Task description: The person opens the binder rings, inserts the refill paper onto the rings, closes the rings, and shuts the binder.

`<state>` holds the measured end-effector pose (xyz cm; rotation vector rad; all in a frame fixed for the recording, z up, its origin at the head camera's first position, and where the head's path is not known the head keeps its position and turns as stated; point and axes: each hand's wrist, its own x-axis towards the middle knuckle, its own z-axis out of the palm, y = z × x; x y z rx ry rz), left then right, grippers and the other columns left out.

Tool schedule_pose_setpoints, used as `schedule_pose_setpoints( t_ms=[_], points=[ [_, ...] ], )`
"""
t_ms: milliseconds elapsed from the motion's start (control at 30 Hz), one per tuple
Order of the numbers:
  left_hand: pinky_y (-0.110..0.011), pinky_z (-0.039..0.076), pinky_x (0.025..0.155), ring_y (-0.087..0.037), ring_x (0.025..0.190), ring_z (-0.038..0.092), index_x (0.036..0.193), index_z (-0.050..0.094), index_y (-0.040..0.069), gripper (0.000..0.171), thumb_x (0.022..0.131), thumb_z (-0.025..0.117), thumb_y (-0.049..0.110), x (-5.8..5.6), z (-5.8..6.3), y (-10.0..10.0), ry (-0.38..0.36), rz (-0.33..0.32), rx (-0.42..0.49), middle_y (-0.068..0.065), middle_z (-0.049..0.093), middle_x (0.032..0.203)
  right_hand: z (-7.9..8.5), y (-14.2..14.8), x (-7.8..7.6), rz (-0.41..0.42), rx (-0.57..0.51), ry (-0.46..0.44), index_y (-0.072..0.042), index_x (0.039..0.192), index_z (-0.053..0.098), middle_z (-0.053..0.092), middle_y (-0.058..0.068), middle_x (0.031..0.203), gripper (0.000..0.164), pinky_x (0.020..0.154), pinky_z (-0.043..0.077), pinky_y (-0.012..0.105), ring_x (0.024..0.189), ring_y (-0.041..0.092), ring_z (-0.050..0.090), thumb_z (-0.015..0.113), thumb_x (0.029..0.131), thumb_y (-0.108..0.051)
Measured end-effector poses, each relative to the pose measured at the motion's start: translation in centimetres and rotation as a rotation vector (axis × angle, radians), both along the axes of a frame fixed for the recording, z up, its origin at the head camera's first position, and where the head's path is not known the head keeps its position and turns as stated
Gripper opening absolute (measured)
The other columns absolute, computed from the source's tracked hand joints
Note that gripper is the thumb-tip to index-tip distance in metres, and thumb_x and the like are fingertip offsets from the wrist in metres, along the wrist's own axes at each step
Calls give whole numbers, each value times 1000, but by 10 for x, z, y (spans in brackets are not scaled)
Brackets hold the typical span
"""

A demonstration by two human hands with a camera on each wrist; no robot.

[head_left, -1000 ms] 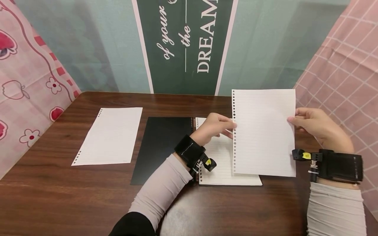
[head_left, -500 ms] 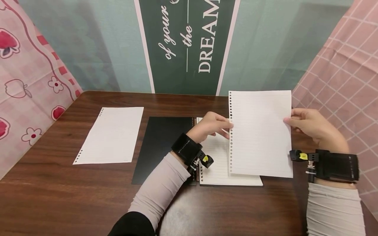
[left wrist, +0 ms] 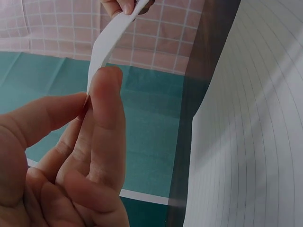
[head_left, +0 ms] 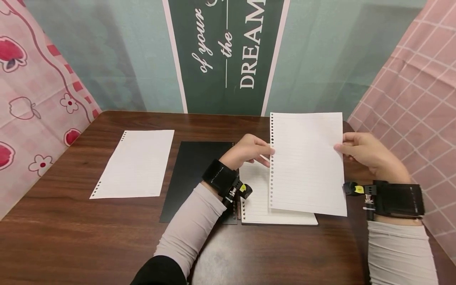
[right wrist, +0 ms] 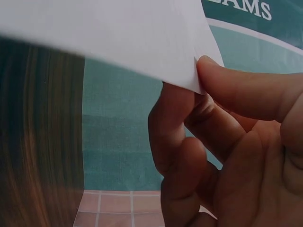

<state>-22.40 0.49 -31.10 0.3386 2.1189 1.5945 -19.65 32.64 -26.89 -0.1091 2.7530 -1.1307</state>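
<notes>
A loose sheet of lined paper (head_left: pixel 306 166), punched with holes down its left side, is held up over the right part of an opened binder notebook. My left hand (head_left: pixel 247 152) pinches its holed edge between thumb and fingers. At the opposite edge my right hand (head_left: pixel 372 152) pinches the sheet, thumb on the near face. Beneath it lies the notebook's stack of lined pages (head_left: pixel 256 198), partly covered by the sheet in the head view. The black cover (head_left: pixel 192 174) is folded out flat to the left. In the left wrist view the sheet (left wrist: pixel 106 42) appears nearly edge-on.
Another punched sheet (head_left: pixel 133 164) lies flat on the wooden table (head_left: pixel 89 237) to the left of the notebook. A green cloth with lettering (head_left: pixel 221 59) hangs behind the table. Pink patterned cloths hang at the left and right sides.
Both hands have shifted left with the held sheet, which now sits further over the notebook pages and slightly lower. The sheet on the left lies as before.
</notes>
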Motion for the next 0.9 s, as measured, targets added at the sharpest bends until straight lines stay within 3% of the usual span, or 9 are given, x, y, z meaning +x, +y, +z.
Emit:
schedule_pose_setpoints(
  t_ms=[167, 367, 500, 900],
  points=[
    [-26, 36, 62, -9, 75, 73, 107, 77, 11, 18, 94, 68, 20, -1, 0, -4, 1, -12, -6, -4, 76, 97, -2, -3, 1, 13, 37, -4, -1, 90, 52, 47, -2, 66, 28, 55, 38, 33, 60, 17, 45, 52, 104, -25],
    [-27, 35, 62, -10, 76, 74, 106, 77, 11, 18, 94, 68, 20, -1, -2, -9, 0, 7, -28, -4, 75, 99, -2, -9, 0, 25, 56, -20, 0, 89, 49, 49, -2, 62, 28, 52, 35, 36, 57, 18, 41, 53, 104, -24],
    [-26, 34, 61, -9, 75, 73, 106, 77, 10, 18, 93, 69, 19, -1, -3, -11, 1, 15, -28, -3, 74, 100, -3, -14, 0, 28, 72, -22, 2, 94, 51, 53, -3, 64, 26, 54, 38, 34, 61, 14, 45, 53, 103, -23],
    [-25, 31, 57, -8, 72, 72, 105, 77, 8, 18, 92, 69, 17, -1, 1, -13, 0, 9, -11, -5, 76, 97, -7, -17, -3, 32, 93, 15, 1, 86, 48, 51, -5, 61, 27, 47, 32, 34, 54, 13, 32, 54, 102, -20]
  ],
)
